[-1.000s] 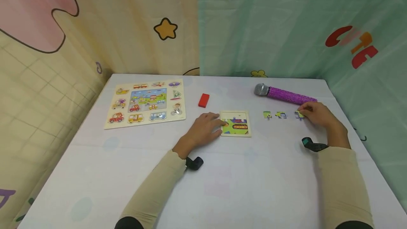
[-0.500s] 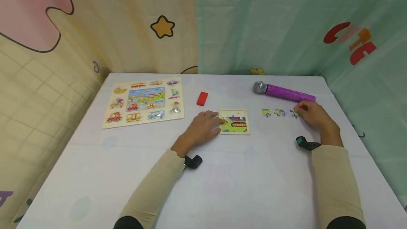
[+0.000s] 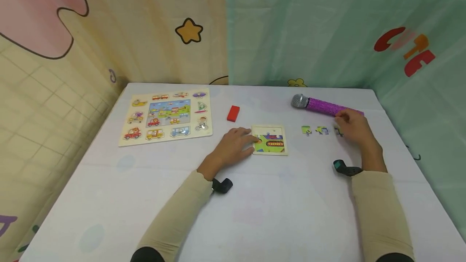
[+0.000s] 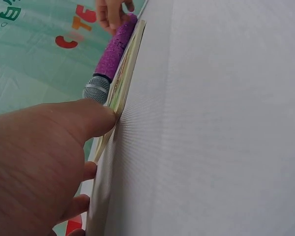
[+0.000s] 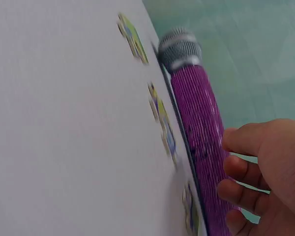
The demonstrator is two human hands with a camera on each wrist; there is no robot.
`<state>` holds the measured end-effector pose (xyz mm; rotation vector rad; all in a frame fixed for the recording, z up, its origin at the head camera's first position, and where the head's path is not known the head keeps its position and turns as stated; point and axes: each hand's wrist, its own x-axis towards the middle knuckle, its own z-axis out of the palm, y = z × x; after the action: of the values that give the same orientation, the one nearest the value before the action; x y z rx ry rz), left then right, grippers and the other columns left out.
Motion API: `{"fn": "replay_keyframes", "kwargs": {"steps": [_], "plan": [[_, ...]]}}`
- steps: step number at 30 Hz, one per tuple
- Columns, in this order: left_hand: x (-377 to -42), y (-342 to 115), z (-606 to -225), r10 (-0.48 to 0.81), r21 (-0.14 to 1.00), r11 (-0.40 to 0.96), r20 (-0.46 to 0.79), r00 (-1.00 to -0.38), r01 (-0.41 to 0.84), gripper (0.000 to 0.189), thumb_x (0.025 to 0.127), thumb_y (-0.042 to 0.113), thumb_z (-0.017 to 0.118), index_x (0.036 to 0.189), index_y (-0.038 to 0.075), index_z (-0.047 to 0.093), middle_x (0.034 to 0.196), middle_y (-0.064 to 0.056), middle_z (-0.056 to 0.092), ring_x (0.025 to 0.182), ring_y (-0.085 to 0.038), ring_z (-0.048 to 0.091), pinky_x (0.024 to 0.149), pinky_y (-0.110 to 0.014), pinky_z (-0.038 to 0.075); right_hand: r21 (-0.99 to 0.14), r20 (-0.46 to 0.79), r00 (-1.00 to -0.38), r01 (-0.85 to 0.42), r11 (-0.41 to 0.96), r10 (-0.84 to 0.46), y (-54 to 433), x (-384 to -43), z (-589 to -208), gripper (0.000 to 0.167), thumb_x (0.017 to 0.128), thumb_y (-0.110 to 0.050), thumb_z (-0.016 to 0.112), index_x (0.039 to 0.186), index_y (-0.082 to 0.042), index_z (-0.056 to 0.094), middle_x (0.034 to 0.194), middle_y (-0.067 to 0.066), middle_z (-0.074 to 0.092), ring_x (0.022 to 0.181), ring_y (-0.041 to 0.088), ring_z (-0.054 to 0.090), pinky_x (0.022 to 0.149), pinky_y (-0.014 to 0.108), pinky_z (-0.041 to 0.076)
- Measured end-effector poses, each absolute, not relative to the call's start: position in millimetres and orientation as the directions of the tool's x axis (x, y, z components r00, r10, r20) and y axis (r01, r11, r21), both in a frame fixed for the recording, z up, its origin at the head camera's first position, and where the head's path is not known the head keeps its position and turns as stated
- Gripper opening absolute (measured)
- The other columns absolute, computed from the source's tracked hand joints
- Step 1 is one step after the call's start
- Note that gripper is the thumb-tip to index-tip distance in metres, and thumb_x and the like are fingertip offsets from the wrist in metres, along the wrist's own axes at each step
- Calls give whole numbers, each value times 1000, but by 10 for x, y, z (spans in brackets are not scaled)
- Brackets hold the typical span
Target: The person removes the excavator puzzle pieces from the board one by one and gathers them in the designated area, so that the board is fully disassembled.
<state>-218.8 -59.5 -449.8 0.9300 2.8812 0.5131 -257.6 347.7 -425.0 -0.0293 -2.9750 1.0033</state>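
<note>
Right hand (image 3: 352, 126), thumb and fingers apart, half hides one puzzle piece (image 3: 338, 131); left hand (image 3: 232, 146), fingers loosely spread, obscures part of the small board (image 3: 272, 130).

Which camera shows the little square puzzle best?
The head view: it shows the little square puzzle from above, with the left hand over one edge. Left wrist has it nearly edge-on, partly behind the thumb; right wrist doesn't show it.
</note>
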Motion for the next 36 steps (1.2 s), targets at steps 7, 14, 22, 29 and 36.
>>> {"fn": "replay_keyframes", "kwargs": {"steps": [7,14,22,29,36], "plan": [[-2176,-595,-4510,583,340,754,47,-811,562,38,100,33,62,138,29,63,150,-6,48,137,-28,42,110,-48,37,-567,18,-903,-362,740,-429,2408,-2547,-4067,25,101,-11,62,122,2,64,103,14,63,95,29,58,80,44,50],[-2199,-584,-4534,591,323,752,57,-805,575,37,101,34,62,138,28,63,149,-7,49,135,-28,43,110,-47,37,-463,-133,-798,-475,749,-588,1682,-2551,-4036,31,95,-12,71,124,0,68,106,10,63,90,22,60,84,40,54],[-2220,-580,-4523,589,285,765,54,-806,578,38,101,35,61,138,29,61,149,-6,50,135,-27,44,109,-46,39,-509,-160,-801,-434,744,-577,1649,-2567,-4163,19,95,-5,69,112,1,65,98,9,60,88,23,57,82,41,51],[-2216,-582,-4507,577,310,768,47,-815,561,35,100,35,63,134,27,63,149,-5,50,136,-27,43,110,-46,37,-524,-165,-809,-412,745,-564,1651,-2572,-4183,16,95,-7,69,110,-4,64,90,6,58,81,21,54,73,36,48],[-2210,-597,-4528,573,317,766,59,-818,559,25,101,36,62,123,25,64,149,-4,49,135,-29,44,109,-47,38,-527,-161,-816,-404,747,-555,1627,-2568,-4215,15,96,-8,69,109,-6,63,89,6,57,79,21,53,69,35,46]]}}
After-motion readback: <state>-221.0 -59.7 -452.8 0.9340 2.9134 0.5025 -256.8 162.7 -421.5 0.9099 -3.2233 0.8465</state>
